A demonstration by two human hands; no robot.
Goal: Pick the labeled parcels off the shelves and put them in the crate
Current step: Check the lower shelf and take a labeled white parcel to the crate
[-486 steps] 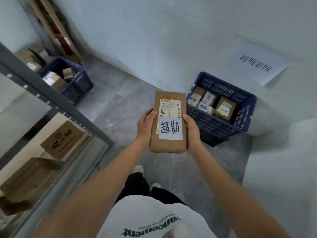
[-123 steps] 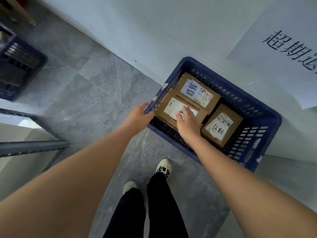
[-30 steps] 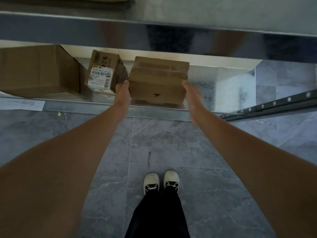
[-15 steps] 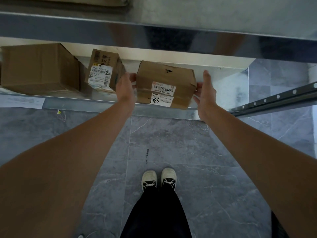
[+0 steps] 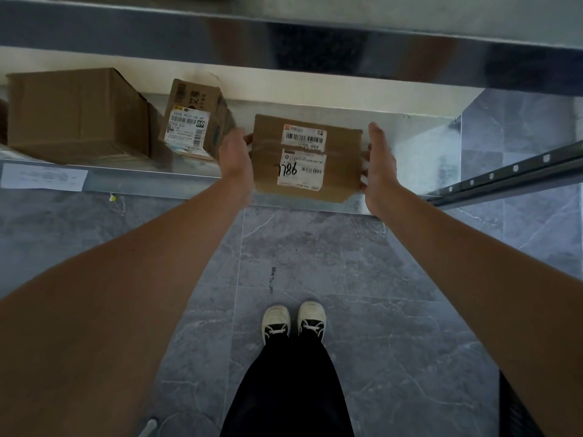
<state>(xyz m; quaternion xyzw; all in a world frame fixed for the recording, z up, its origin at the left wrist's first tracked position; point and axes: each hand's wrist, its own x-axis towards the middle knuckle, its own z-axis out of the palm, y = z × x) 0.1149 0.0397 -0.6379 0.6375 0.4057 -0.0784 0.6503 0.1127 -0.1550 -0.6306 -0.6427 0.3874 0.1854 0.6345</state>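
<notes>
At near edge of the low metal shelf (image 5: 132, 181): flat brown cardboard parcel w/ two white labels (image 5: 307, 157) clamped betw. left hand (image 5: 235, 156) & right hand (image 5: 380, 162), fingers wrapped behind. Advise: keep level, lift clear of shelf lip; crate not in view.

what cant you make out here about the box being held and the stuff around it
Head view only:
- Held parcel: small label print too fine; underside hidden.
- Left hand: fingertips hidden behind the parcel.
- Large plain box: no label visible; other faces hidden.
- Crate: out of frame.
</notes>
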